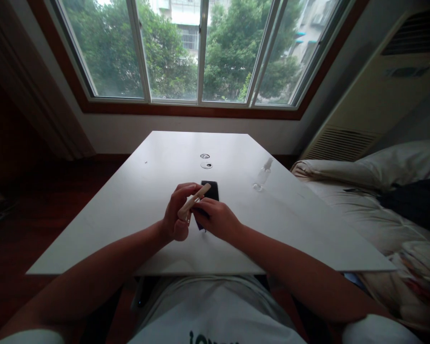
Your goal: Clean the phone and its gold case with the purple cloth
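My left hand is closed around a slim beige phone case, held tilted and nearly edge-on above the table. My right hand reaches in from the other side, its fingers curled against the case. Under those fingers shows a dark, cloth-like piece with a corner hanging down; most of it is hidden by the hand. Just beyond the hands a black phone lies flat on the white table, partly covered from view by my fingers and the case.
A clear spray bottle is on the table to the right. Two small round items sit farther back, and a tiny dark bit lies at left. A bed with bedding flanks the table's right edge; a window is behind.
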Demonstrator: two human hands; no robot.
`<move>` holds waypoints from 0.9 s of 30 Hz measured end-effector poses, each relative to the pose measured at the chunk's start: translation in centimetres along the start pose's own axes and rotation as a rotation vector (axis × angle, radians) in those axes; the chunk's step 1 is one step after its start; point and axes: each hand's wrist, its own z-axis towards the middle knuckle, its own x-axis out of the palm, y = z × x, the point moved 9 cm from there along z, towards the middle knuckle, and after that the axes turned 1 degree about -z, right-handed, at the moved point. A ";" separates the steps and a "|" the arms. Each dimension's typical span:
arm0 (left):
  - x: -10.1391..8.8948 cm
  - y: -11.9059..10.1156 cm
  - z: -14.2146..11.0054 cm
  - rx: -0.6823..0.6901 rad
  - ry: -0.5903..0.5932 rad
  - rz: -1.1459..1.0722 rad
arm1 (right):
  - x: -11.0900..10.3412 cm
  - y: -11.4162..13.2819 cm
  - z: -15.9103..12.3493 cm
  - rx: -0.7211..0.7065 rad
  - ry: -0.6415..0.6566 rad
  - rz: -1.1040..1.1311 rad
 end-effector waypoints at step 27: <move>-0.5 1.7 -0.5 -0.124 -0.028 -0.051 | 1.1 -0.3 0.5 0.041 0.093 0.105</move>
